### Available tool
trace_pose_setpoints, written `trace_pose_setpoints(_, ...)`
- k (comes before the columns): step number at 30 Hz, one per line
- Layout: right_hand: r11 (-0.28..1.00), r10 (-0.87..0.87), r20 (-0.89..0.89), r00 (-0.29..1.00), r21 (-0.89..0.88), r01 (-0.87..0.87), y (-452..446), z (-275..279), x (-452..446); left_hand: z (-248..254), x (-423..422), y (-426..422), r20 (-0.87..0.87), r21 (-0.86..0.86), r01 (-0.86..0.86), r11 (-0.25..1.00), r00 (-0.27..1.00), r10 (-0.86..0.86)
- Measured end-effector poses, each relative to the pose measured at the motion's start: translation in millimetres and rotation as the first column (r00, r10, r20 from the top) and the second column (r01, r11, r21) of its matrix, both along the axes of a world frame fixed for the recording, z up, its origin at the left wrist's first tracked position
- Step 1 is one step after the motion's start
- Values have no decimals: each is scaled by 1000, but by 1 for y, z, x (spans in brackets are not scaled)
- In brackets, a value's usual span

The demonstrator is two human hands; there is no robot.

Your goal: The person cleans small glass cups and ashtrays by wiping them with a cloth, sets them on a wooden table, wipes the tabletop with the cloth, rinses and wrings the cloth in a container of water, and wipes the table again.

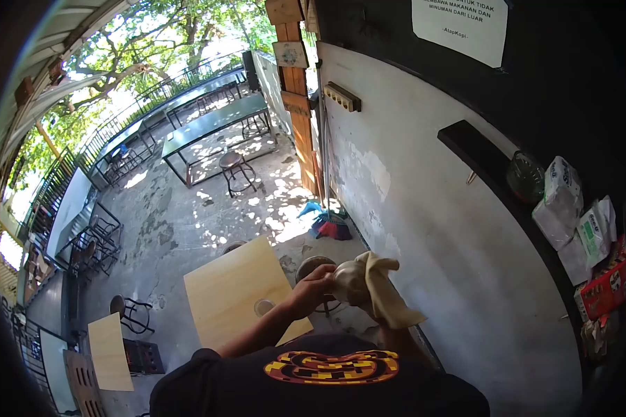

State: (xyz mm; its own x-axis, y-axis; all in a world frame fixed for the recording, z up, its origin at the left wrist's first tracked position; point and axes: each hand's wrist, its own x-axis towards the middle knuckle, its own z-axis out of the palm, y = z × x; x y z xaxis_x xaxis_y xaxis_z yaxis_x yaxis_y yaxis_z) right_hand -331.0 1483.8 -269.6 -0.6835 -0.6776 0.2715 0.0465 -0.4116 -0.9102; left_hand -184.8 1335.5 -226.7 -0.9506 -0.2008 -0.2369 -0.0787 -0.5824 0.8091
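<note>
Near my chest, my left hand (pixel 315 286) has its fingers closed against a pale rounded thing (pixel 351 281), whose kind I cannot make out. A beige cloth (pixel 391 295) hangs beside it, its loose end draped down to the right. My right hand is mostly hidden by the cloth, with only the forearm (pixel 398 338) showing below; the cloth appears bunched in its grip. Under my left forearm is a light wooden table (pixel 222 292), bearing a small round see-through item (pixel 263 307).
Stools (pixel 316 265) stand just beyond my hands. The wall (pixel 459 250) runs close on my right, with a dark shelf (pixel 480 149) holding tissue packs (pixel 563 194). A broom head (pixel 332 229) rests by the wall. Long green tables (pixel 219 125) stand farther off.
</note>
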Motion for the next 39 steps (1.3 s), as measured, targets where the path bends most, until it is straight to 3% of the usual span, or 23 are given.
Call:
trace_pose_setpoints(4, 991, 90, 1, 996, 98, -90, 8, 17, 7, 29, -2, 22, 205, -73, -62, 995, 976, 75)
trace_pose_setpoints(7, 968, 172, -7, 985, 187, -168, 21, 32, 16, 33, 1, 31, 161, -40, -81, 996, 983, 87)
trace_pose_setpoints(11, 942, 228, -25, 973, 257, -214, 24, 36, 34, 28, 0, 22, 127, -8, 157, 988, 980, -155)
trace_pose_setpoints(13, 936, 243, 56, 968, 248, -249, 24, 31, 41, 52, 2, 26, 126, 42, 218, 975, 967, -222)
trace_pose_setpoints(16, 941, 224, 194, 955, 213, -264, 25, 29, 48, 36, 7, 22, 165, 70, 227, 971, 958, -235)
trace_pose_setpoints(17, 943, 205, 159, 966, 231, -239, 24, 35, 50, 32, 7, 22, 186, -2, 185, 983, 966, -181)
trace_pose_setpoints(19, 933, 171, -104, 980, 337, -128, 26, 57, 56, 25, 9, 23, 208, -147, 102, 984, 976, -70)
trace_pose_setpoints(21, 830, 243, -501, 830, 550, 89, 32, 87, 59, 35, 12, 26, 212, -316, 106, 943, 977, -39)
trace_pose_setpoints(23, 817, 319, -663, 677, 554, 158, 33, 90, 57, 32, 13, 33, 195, -384, 131, 914, 979, -58)
trace_pose_setpoints(25, 858, 333, -667, 667, 508, 80, 35, 80, 53, 20, 16, 36, 169, -378, 176, 909, 978, -120)
trace_pose_setpoints(28, 887, 325, -691, 646, 460, 46, 38, 79, 51, 24, 19, 34, 123, -119, 114, 986, 987, -99)
trace_pose_setpoints(32, 890, 284, -793, 539, 428, 161, 31, 69, 61, 25, 20, 31, 186, -297, 49, 954, 983, 7)
trace_pose_setpoints(37, 897, 263, -876, 404, 376, 232, 20, 56, 66, 13, 20, 24, 174, -390, -6, 921, 981, 80)
trace_pose_setpoints(38, 886, 303, -846, 438, 420, 198, 20, 68, 69, 10, 22, 24, 183, -423, -3, 906, 979, 89)
trace_pose_setpoints(39, 725, 559, -788, 259, 616, 308, 19, 84, 69, 7, 24, 25, 216, -398, 10, 917, 973, 83)
